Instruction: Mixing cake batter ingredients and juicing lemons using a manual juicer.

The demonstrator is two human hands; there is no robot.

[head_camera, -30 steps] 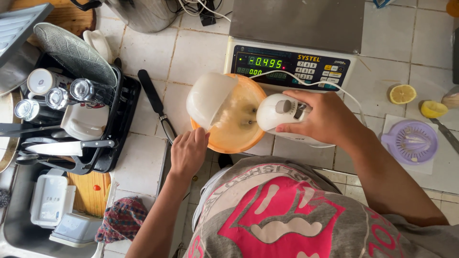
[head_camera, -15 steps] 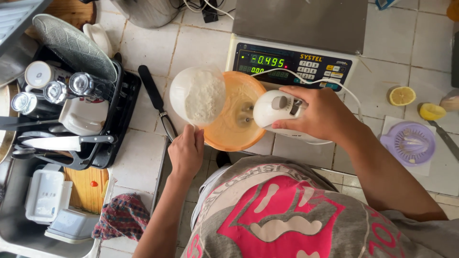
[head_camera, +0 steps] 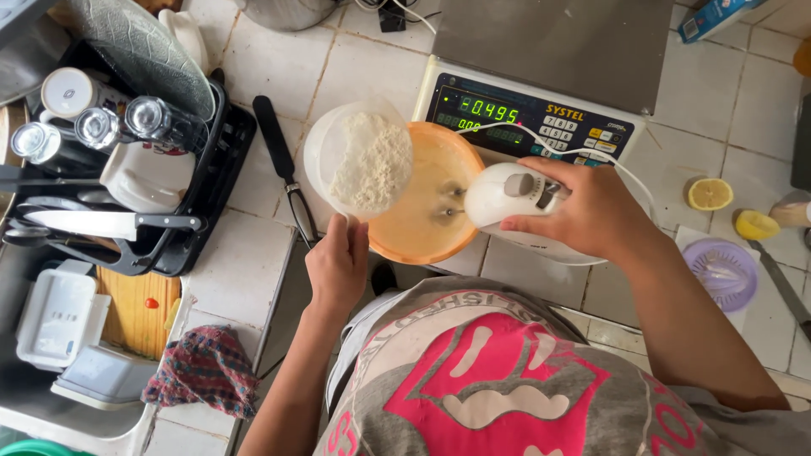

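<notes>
White-tiled tabletop (head_camera: 270, 295) carries an orange mixing bowl (head_camera: 427, 203) of batter before a digital scale (head_camera: 541, 110). Left hand (head_camera: 336, 266), grip clamped on a tilted flour container (head_camera: 359, 160), should tip gently; right hand (head_camera: 583, 207), closed around the hand mixer (head_camera: 507, 196), should keep the beaters low.

Tub (head_camera: 359, 160) w/ flour (head_camera: 372, 165) sits over bowl's (head_camera: 422, 207) left rim; mixer (head_camera: 507, 196) over its right. Scale (head_camera: 541, 84) behind bowl, rack (head_camera: 127, 160) far left, knife (head_camera: 285, 169) btwn rack & bowl.

White tiled counter (head_camera: 253, 279) with scale (head_camera: 541, 76), dish rack (head_camera: 160, 245), lemon half (head_camera: 710, 193), knife (head_camera: 285, 169).
</notes>
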